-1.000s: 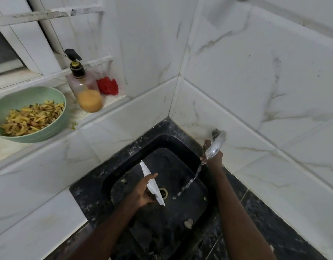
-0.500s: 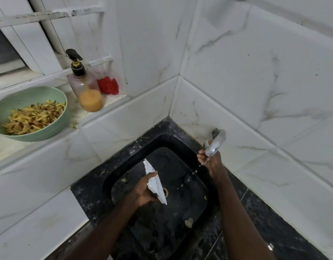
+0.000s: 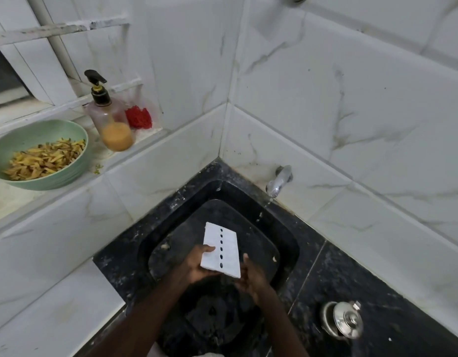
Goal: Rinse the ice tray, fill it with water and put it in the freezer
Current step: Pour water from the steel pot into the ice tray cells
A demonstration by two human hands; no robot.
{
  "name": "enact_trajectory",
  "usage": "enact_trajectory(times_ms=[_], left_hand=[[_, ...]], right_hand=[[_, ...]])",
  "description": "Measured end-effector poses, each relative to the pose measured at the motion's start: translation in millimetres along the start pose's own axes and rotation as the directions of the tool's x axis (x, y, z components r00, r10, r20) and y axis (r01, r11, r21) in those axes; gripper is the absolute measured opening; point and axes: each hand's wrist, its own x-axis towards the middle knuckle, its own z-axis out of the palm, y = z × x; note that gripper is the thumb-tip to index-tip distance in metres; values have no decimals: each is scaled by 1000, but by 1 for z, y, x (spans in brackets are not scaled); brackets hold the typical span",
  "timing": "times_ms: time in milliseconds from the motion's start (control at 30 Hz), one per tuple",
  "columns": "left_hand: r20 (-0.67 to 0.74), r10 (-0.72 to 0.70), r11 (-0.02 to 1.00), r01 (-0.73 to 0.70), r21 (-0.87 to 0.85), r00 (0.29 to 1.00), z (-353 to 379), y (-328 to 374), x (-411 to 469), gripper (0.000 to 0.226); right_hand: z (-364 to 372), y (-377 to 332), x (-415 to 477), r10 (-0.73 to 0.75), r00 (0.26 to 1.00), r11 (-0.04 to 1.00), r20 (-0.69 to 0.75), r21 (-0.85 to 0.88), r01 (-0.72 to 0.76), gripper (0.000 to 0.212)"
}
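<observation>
At lower centre, the left hand (image 3: 197,264) and right hand (image 3: 251,276) are both grasping the white ice tray (image 3: 221,249) over the black sink (image 3: 287,243). Rinsing is probably ending; filling is calling for a level tray under the dripping tap (image 3: 278,181), up-right.

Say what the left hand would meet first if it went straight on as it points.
Probably the far wall of the sink under the tap, its held ice tray leading; depth is unclear.

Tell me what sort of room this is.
Most likely a home kitchen: a black sink with a wall tap, a green bowl of cut food on the tiled ledge, and a pump bottle beside it.
</observation>
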Motion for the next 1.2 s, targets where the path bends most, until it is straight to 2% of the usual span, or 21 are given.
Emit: enact_trajectory(times_ms=[67,167,333,400,467,533,633,700,800,900,967,1067,1200], left_hand=[[-1,8,996,-8,90,1000,2,-1,-4,56],[-97,7,992,6,124,995,-5,-7,-2,63],[-84,-1,995,9,98,996,0,-16,-8,38],[-98,-7,994,17,103,995,3,-21,-10,31],[-188,-11,985,43,166,982,2,-26,-10,27],[-241,-29,975,81,209,970,-1,-32,-9,27],[-241,-56,978,101,182,969,-2,-42,-9,28],[-253,-47,981,92,171,966,3,-48,-12,26],[-294,3,978,59,201,956,6,-63,-12,21],[-371,132,967,-38,251,919,6,-80,-16,18],[-405,278,921,-123,369,871,2,-88,-16,29],[-262,534,730,-283,622,804,3,-93,-29,34],[-71,675,466,-351,812,734,4,-101,-48,37]], right_hand=[[5,-11,-15,-41,999,999,-19,28,42,36],[7,-23,-35,-100,994,995,-31,-8,100,18],[6,-18,-46,-175,983,981,-54,-90,169,23],[3,-16,-47,-280,953,941,-120,-233,247,23],[0,-14,-54,-450,879,826,-158,-448,342,22],[-2,-9,-70,-598,794,657,-111,-636,405,20],[-6,8,-83,-725,689,339,-6,-873,350,27],[-11,25,-84,-801,597,174,44,-937,302,32],[-19,53,-88,-847,521,61,105,-954,292,42],[-30,74,-97,-872,477,34,113,-957,288,44],[-39,81,-104,-898,427,42,106,-946,322,38],[-52,84,-116,-913,406,140,39,-905,402,36],[-68,85,-131,-927,369,165,62,-817,553,34]])
